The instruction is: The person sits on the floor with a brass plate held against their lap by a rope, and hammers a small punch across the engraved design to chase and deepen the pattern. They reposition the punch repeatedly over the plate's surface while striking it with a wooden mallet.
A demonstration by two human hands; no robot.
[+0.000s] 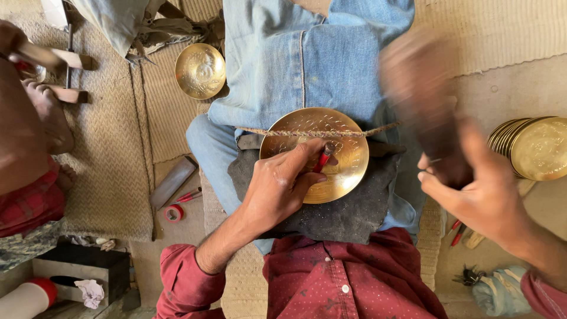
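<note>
The dark grey padded cushion [345,215] sits across the lap under everything. On it rests the round engraved brass bowl [331,150], pinned by a twisted rope [283,132] across its upper half. The left hand [274,189] pinches a short red-wrapped punch [323,158], tip on the bowl's inside just beyond the fingertips. The right hand [472,189] is raised off to the side, closed around something dark, probably a hammer, though it's too blurred to tell. Risks, I'd guess: a glancing strike hitting the fingers beside the punch, or the punch skidding and scarring the pattern.
</note>
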